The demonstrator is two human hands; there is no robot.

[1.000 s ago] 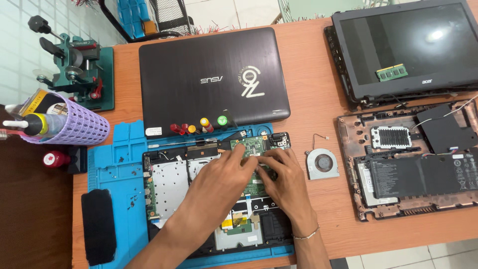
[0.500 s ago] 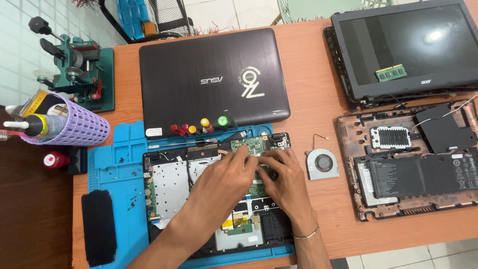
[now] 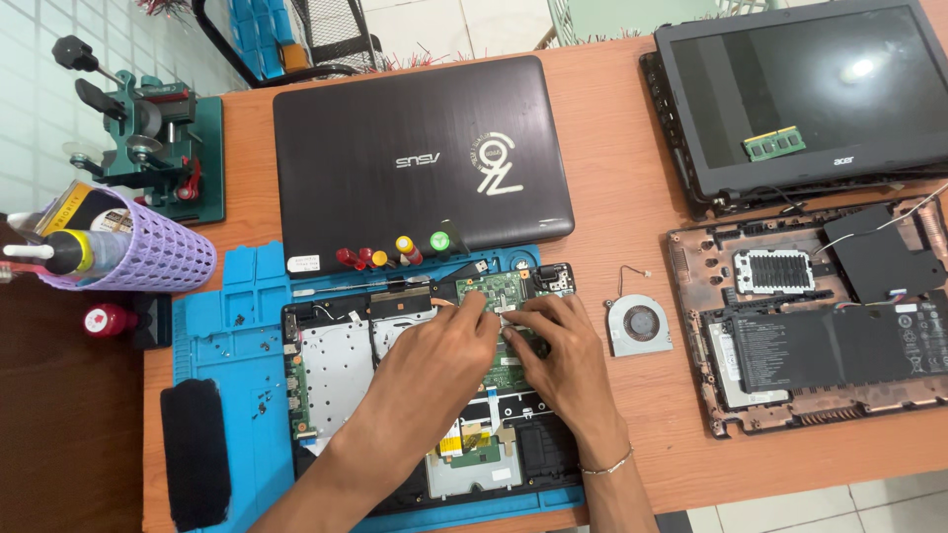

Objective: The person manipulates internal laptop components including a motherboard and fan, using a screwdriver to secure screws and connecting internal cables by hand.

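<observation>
On the orange counter (image 3: 632, 188), near its front edge, an opened laptop base (image 3: 395, 395) lies on a blue work mat (image 3: 232, 326), with a closed dark laptop (image 3: 415, 158) just beyond it. To the right, well apart, sit a second stripped chassis (image 3: 820, 316) and its dark screen panel (image 3: 810, 89), which carries a loose green memory stick (image 3: 773, 144). Both hands work over the green circuit board (image 3: 504, 291) at the far right of the open base. The left hand (image 3: 444, 360) and the right hand (image 3: 558, 345) press their fingers (image 3: 472, 308) down side by side on the board; whether they pinch a small part between them I cannot tell, since the tips hide it.

Uneven pressure could flex the board or crack a solder joint. A slip might tear a flat ribbon cable (image 3: 491, 405) just near the hands. The loose cooling fan (image 3: 640, 324) lies close to the right wrist and could be knocked aside. Tiny screws (image 3: 265, 400) scattered on the mat could scatter further if a forearm sweeps them, and the coloured screwdriver handles (image 3: 395, 252) at the mat's far edge could roll.
</observation>
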